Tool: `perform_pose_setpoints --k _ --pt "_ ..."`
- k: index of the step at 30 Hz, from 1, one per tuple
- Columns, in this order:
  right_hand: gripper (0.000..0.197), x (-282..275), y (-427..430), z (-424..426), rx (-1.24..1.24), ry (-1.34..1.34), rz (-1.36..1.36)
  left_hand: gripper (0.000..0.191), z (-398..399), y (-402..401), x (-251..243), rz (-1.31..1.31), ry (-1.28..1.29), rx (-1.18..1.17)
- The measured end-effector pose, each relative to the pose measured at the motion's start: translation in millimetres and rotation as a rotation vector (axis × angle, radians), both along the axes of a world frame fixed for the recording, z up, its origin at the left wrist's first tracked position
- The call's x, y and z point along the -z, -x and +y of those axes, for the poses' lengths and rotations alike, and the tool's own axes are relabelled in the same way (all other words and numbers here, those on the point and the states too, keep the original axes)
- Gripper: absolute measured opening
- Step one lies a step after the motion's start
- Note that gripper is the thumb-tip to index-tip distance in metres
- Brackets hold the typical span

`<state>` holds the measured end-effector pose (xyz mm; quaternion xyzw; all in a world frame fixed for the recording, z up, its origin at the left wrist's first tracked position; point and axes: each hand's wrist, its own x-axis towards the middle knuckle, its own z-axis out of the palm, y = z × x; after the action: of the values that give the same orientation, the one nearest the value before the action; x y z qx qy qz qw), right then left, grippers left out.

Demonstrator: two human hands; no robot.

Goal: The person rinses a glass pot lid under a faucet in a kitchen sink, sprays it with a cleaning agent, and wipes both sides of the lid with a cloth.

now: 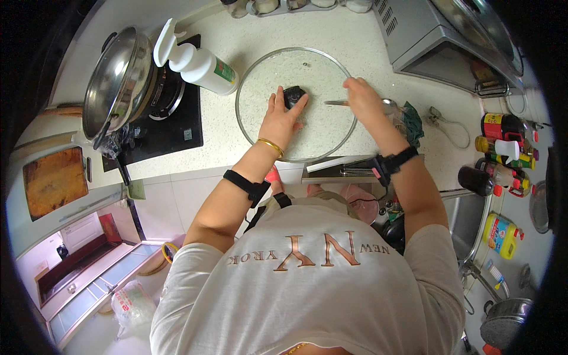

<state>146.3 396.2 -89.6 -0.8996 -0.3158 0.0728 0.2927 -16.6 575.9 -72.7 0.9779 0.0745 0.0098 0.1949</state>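
Observation:
A large round glass lid with a metal rim lies on the speckled counter. Its black knob sits between the spread thumb and fingers of my left hand, which wears a gold bangle above the wrist strap. The curled fingers of my right hand pinch the lid's right rim. A metal utensil, seemingly a spoon, passes below that hand, its handle pointing left; whether the hand touches it is hidden. A white pump bottle stands just left of the lid.
At left, a steel wok sits on a black cooktop. A microwave oven stands back right. A dark green bag and a coiled cord lie right of the lid. Several bottles line the right side, beside the sink. A drawer protrudes below.

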Motion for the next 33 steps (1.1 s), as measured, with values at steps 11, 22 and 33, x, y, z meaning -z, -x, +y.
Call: perform_pose_setpoints --k 11,22,33 --pt "0.060 -10.0 -16.0 60.4 -0.036 0.193 0.057 0.072 -0.6 -1.2 -1.1 0.117 -0.089 -0.012" --pt "0.024 -7.6 -23.4 63.1 -0.294 0.273 0.190 0.066 8.9 -10.1 -16.1 -0.139 0.348 -0.084" --pt "0.019 -9.7 -4.9 68.6 -0.456 0.215 -0.372 0.059 -0.8 -17.2 -12.5 0.058 -0.050 -0.071"
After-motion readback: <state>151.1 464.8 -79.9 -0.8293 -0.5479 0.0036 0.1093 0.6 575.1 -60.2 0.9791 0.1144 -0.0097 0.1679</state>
